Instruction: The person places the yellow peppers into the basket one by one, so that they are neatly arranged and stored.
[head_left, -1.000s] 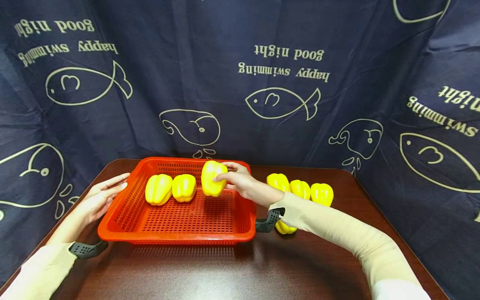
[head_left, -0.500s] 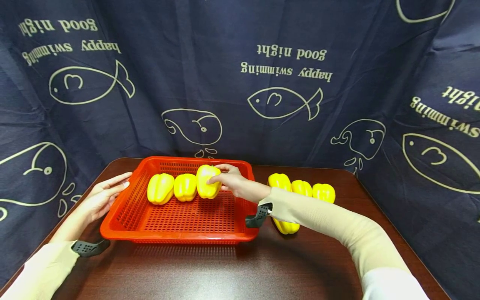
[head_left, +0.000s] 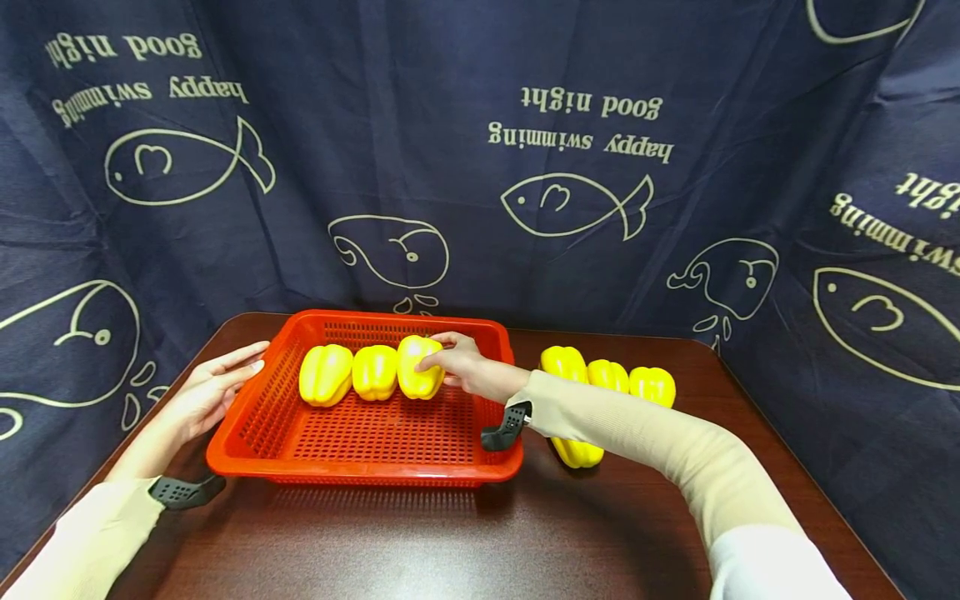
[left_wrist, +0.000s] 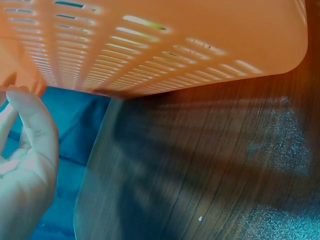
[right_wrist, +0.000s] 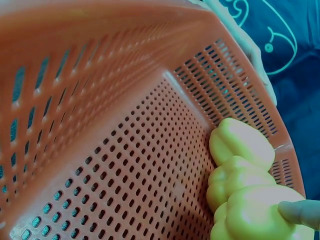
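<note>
Right hand (head_left: 459, 362) grips a yellow pepper (head_left: 417, 370); left hand (head_left: 210, 398), outstretched, touches the red basket (head_left: 367, 470).

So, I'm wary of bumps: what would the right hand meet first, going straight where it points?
With the held pepper leading, the right hand would likely meet the middle pepper; whether the peppers touch is unclear.

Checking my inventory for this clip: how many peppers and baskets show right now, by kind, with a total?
Basket: 1
Peppers: 7 visible (3 within the basket, one of them in the right hand; 4 on the table, where the right sleeve may hide more)
Total: 8 visible
</note>
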